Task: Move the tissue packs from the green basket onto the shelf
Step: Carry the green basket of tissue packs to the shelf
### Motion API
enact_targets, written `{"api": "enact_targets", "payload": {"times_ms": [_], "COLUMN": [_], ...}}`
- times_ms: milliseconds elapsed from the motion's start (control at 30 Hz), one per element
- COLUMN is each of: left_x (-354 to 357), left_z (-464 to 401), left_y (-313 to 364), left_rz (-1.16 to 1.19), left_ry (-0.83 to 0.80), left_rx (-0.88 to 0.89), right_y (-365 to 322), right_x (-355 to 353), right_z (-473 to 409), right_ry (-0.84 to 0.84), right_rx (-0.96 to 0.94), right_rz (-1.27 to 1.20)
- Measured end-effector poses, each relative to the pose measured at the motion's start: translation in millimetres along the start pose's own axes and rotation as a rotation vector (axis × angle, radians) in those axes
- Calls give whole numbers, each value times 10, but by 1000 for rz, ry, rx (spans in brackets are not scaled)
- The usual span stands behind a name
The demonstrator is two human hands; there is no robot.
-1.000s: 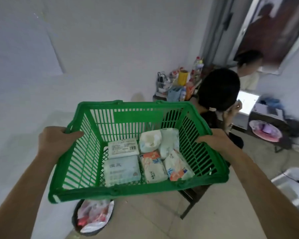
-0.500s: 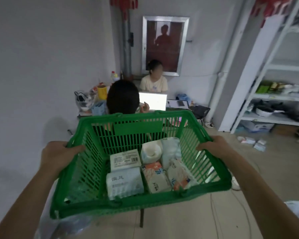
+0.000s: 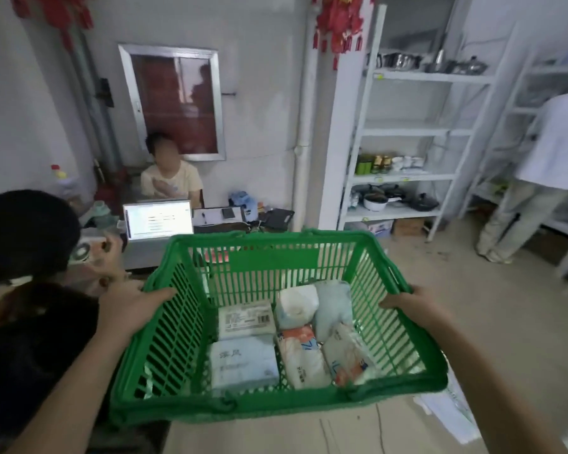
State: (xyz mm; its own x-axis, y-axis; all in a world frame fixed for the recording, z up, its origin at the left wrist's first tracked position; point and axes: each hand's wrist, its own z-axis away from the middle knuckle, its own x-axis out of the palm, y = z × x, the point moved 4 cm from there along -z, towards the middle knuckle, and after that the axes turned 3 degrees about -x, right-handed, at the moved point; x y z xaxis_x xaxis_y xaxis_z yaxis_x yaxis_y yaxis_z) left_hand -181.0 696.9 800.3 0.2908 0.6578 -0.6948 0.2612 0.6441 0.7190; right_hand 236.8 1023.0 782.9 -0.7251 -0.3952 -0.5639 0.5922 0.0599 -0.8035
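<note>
We carry green basket (image 3: 309, 406) with both hands: left hand (image 3: 130, 306), right hand (image 3: 410, 304), fingers curled over side rims. Tissue packs (image 3: 243, 363) inside. Shelf (image 3: 407, 178) ahead.

One green slatted plastic basket (image 3: 191, 339) at lower centre, with six soft wrapped tissue packs (image 3: 243, 363) inside. Two bare hands: left (image 3: 130, 308), right (image 3: 410, 304). Two white metal shelf racks (image 3: 407, 126) at right. Three other persons. One lit laptop (image 3: 159, 221) at centre left.
</note>
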Motion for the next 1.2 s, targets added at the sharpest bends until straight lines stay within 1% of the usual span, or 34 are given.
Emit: {"api": "enact_targets", "payload": {"times_ms": [100, 200, 467, 733, 833, 1033, 1200], "left_x": [416, 750, 1561, 2522, 2920, 3788, 4287], "left_z": [-120, -303, -1042, -1838, -1993, -2204, -2284], "left_y": [416, 775, 1572, 2328, 2644, 3303, 3874], "left_rz": [13, 31, 34, 11, -19, -22, -11], "left_ry": [-52, -82, -173, -234, -249, -332, -354], "left_rx": [19, 60, 190, 243, 278, 323, 348], "right_y": [212, 377, 529, 651, 780, 1064, 1168], "right_x": [-375, -591, -846, -1080, -1201, -1597, -1998], "right_z": [-120, -261, -930, -1632, -1854, -2403, -2867], "right_ry": [70, 118, 203, 304, 343, 394, 411], "right_rx": [30, 59, 148, 289, 325, 379, 396], "right_rz": [-18, -38, -92, -136, -163, -181, -188]}}
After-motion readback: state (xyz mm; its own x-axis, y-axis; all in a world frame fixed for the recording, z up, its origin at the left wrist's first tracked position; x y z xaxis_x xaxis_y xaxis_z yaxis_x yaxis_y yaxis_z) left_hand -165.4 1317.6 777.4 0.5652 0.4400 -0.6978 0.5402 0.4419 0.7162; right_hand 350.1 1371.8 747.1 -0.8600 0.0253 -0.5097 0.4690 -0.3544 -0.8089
